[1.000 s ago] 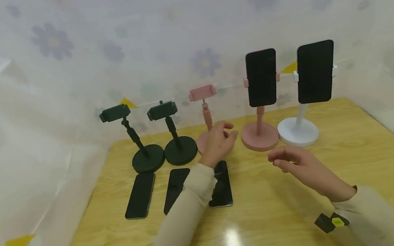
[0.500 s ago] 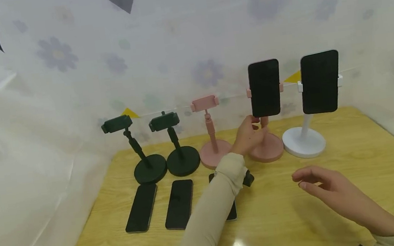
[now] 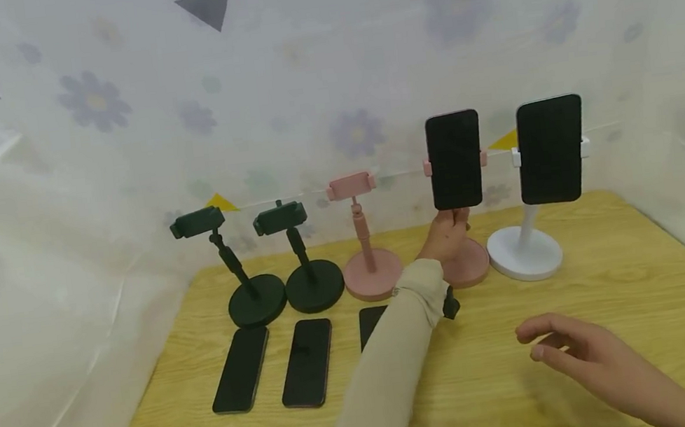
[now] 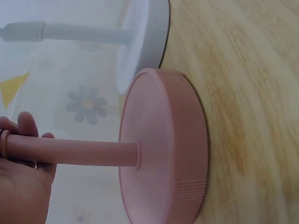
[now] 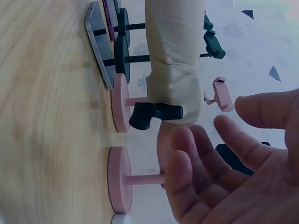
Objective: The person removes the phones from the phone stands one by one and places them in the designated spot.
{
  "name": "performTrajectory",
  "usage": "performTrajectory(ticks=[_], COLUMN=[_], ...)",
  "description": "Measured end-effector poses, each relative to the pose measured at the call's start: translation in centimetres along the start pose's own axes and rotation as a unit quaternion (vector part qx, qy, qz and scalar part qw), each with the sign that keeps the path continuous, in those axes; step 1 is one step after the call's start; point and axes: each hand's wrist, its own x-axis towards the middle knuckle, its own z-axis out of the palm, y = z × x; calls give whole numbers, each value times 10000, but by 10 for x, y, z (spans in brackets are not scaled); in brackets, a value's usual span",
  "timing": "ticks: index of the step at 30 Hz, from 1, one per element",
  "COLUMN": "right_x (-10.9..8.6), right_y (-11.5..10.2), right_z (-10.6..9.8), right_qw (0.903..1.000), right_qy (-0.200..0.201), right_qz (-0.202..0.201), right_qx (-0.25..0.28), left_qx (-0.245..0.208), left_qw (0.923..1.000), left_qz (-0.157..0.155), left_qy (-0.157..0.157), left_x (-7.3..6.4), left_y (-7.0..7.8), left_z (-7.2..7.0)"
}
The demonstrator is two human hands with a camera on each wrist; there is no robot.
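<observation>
Positioning, apparently: left hand point(image 3: 445, 238) grips the loaded pink phone stand point(image 4: 156, 149); empty, relaxed right hand point(image 3: 596, 357) hangs front-right of it. Next likely needs steadiness.

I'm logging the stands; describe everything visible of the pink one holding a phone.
The matte pink, plastic-looking phone stand is upright on the yellow wood-grain table, between another pink stand and a white stand. Its thick round base has fine ribs on part of its side; a slim cylindrical post rises from it. Pink clamp tabs hold an upright black-screened phone. The left hand grips the post below the phone.
</observation>
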Motion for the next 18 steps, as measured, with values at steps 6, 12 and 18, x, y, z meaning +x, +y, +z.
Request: performTrajectory(ticks=[6,12,18], right_x=[-3,-4,-12], right_y=[4,2,0], right_z=[2,1,-3], right_qw=[9991,9978,9982], right_qy=[-302,-378,-187], right_qz=[-250,-309,-364], right_qx=[186,441,428], left_qx=[-115,-199,-105], left_qw=[9995,9985,9990], left_qz=[-97,-251,-109], left_qy=[291,437,422], left_x=[-1,-6,-8], left_y=[1,2,1], left_z=[6,7,7])
